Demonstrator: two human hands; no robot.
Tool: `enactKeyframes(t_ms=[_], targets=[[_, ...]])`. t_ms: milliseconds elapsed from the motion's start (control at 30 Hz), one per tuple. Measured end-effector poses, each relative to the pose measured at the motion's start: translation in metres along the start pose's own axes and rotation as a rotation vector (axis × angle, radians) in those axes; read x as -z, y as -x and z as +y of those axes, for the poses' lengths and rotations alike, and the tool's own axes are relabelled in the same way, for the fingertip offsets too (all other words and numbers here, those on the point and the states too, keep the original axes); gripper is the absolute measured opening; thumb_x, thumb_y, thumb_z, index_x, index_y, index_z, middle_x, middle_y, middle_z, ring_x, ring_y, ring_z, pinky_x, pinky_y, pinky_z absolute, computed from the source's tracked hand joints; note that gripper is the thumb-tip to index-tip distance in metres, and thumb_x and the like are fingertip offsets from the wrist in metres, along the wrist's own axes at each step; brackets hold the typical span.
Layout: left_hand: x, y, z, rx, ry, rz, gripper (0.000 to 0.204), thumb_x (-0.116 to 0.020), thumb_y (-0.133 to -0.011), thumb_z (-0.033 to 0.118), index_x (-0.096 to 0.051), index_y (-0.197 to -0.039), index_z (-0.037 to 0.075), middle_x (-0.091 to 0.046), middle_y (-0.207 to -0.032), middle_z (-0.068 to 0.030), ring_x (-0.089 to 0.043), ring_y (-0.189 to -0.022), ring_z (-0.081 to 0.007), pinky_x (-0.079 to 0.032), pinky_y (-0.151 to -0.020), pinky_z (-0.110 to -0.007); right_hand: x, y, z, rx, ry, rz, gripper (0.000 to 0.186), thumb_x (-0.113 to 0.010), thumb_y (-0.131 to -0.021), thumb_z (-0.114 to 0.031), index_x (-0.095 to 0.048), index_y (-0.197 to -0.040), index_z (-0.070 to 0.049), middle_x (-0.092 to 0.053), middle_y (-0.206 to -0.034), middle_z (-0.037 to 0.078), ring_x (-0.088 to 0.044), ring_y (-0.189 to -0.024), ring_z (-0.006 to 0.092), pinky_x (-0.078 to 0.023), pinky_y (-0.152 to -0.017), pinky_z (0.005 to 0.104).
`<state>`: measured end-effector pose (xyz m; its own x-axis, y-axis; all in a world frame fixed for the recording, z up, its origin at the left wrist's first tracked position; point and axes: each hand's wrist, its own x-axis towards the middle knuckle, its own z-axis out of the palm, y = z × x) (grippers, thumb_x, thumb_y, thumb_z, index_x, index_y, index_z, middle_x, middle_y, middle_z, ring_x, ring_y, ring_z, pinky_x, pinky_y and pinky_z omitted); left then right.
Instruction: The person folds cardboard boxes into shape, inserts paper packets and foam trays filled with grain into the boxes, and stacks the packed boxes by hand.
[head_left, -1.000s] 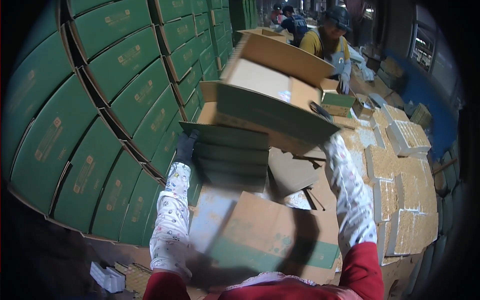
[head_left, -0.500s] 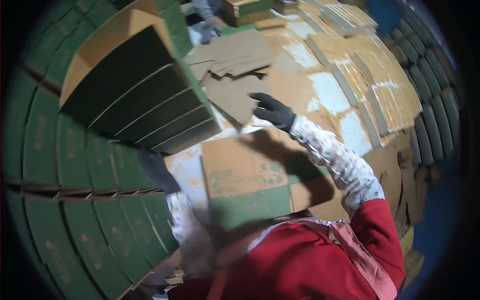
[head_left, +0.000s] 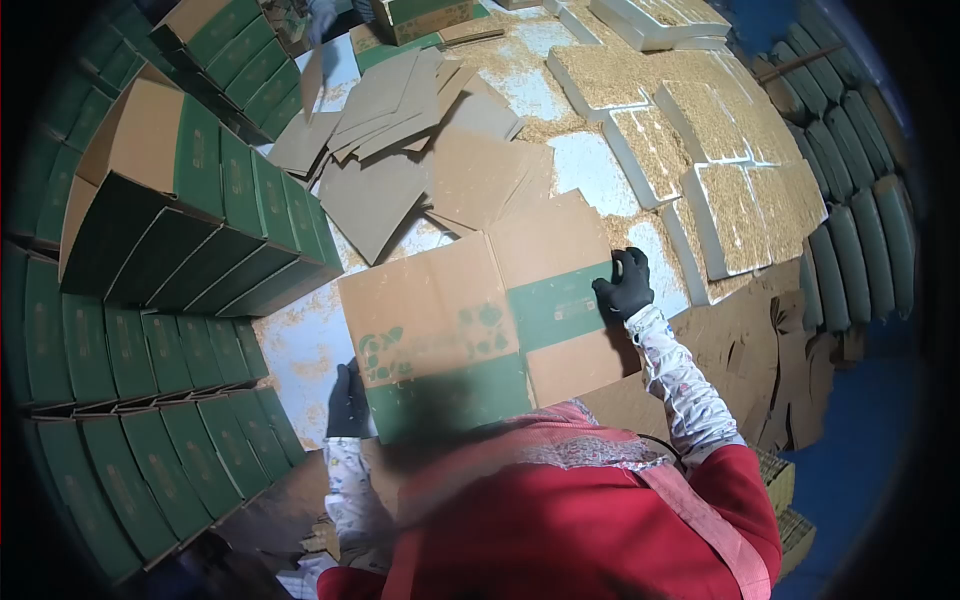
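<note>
In front of me lies a folded-flat cardboard carton (head_left: pixel 440 310), brown with a green band and green printed shapes. My right hand (head_left: pixel 625 285), in a dark glove, has its fingers curled over the carton's right edge. My left hand (head_left: pixel 345 402), also gloved, is at the carton's left edge near its lower corner. Its fingers point away from me along that edge and seem to pinch it, partly hidden by the board. Beyond the carton, several loose brown cardboard sheets (head_left: pixel 375 195) overlap in a messy pile.
Standing green cartons (head_left: pixel 200 190) rise at the left, with rows of more cartons (head_left: pixel 150 470) nearer me. White trays of yellowish shreds (head_left: pixel 750 215) fill the right of the white table (head_left: pixel 295 335). Stacked grey-green bags (head_left: pixel 855 260) stand farther right. Another person's gloved hand (head_left: pixel 322 18) shows at the back.
My right hand has come down from above the loose sheets onto the carton's right edge. My left hand has moved from the standing cartons to its left edge. The view has shifted.
</note>
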<state>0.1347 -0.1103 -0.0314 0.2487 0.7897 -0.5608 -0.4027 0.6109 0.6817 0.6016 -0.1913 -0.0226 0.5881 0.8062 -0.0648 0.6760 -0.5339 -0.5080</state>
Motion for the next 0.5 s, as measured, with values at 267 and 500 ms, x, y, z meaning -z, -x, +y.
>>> enactKeyframes(t_ms=[267, 500], targets=[[-0.088, 0.013, -0.008, -0.462, -1.007, 0.481, 0.033, -0.059, -0.078, 0.023, -0.057, -0.102, 0.000, -0.060, -0.098, -0.0188, -0.059, -0.085, -0.0272, -0.045, -0.078, -0.033, 0.009, -0.009, 0.003, 0.318, -0.162, -0.038, 0.043, -0.066, -0.064, -0.024, -0.051, -0.098, -0.001, -0.046, -0.103, 0.020, -0.045, -0.095, 0.0377, -0.038, -0.083, 0.0449], [-0.023, 0.000, 0.007, -0.521, -1.407, 1.017, 0.055, -0.068, -0.066, 0.039, -0.055, -0.104, 0.001, -0.052, -0.105, -0.0217, -0.052, -0.092, -0.0403, -0.044, -0.077, -0.048, -0.019, 0.010, -0.030, 0.325, -0.059, -0.242, 0.041, -0.065, -0.066, -0.027, -0.056, -0.101, -0.007, -0.056, -0.093, 0.012, -0.056, -0.089, 0.0303, -0.044, -0.080, 0.0386]])
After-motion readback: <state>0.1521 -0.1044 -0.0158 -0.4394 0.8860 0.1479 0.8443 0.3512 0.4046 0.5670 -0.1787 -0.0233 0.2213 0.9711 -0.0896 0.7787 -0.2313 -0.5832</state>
